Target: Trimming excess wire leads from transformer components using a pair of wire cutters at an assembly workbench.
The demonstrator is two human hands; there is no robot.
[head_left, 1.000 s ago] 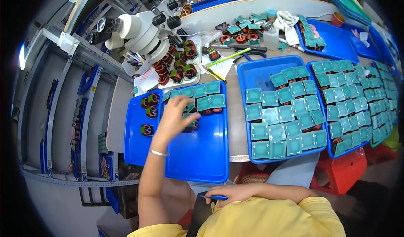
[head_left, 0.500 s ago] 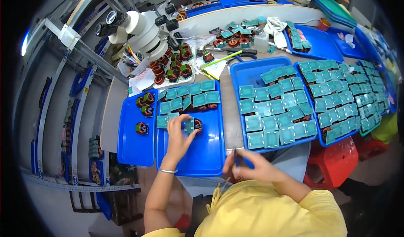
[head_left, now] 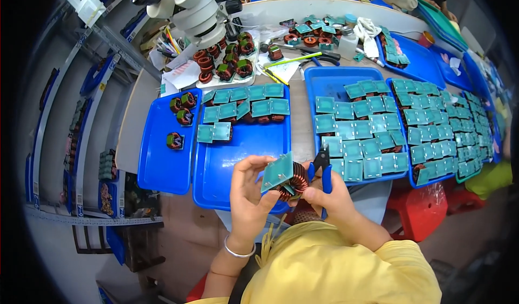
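Note:
Low over the front edge of the middle blue tray (head_left: 227, 166), my left hand (head_left: 246, 196) is closed around a copper-wound toroidal coil (head_left: 296, 181) with a green circuit board (head_left: 278, 172) on it. The board is tilted, with small pins showing on its face. My right hand (head_left: 339, 197) grips flush cutters (head_left: 327, 175) with blue handles, their dark jaws pointing away from me. Its thumb and fingertips also touch the right side of the coil. More coils topped with green boards (head_left: 261, 107) stand in rows at the tray's far end.
Left is a blue tray (head_left: 154, 169) with a few coils. Right, blue trays (head_left: 324, 82) hold rows of board-topped coils. A microscope (head_left: 203, 20) stands behind, near a white tray (head_left: 246, 81) of coils. Pens, tools and a bottle (head_left: 347, 45) lie farther back; a red stool (head_left: 424, 209) is right.
My left hand has lifted the coil with its board off the middle tray and brought it toward me. My right hand, with the cutters, has come up beside it. The view has shifted slightly.

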